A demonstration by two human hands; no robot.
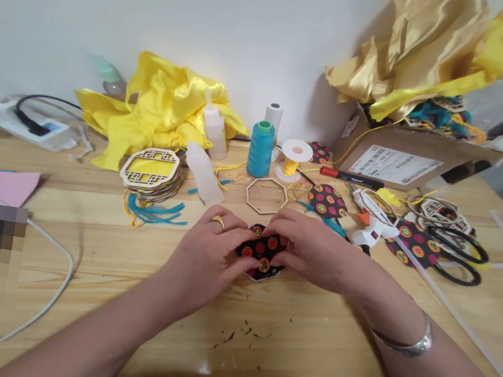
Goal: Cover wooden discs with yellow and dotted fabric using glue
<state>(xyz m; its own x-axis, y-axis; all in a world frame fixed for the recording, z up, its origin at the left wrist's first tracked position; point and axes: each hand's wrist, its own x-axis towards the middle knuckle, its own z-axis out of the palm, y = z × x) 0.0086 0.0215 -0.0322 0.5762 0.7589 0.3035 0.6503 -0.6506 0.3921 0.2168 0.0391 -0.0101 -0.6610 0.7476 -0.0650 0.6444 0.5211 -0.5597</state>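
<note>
Between my hands, low over the wooden table [155, 337], is a black fabric piece with a red and orange flower print [260, 249]; a pale rim shows along its lower edge. My left hand [212, 251], a ring on one finger, pinches the fabric's left side. On the right side my right hand [306, 249] grips it between thumb and fingers. Just beyond them lies a thin octagonal wooden frame [248, 194]. Another round of the same printed fabric [328, 200] rests behind my right hand. Dark scraps [245, 332] are scattered in front of me.
Stacked carved wooden frames [151, 169] with teal tassels sit left, beside a white squeeze bottle [205, 176]. Teal thread [261, 149] and a yellow spool [290, 166] stand behind. A glue gun [372, 221], black-handled scissors [460, 255] and a cardboard box [379, 147] occupy the right.
</note>
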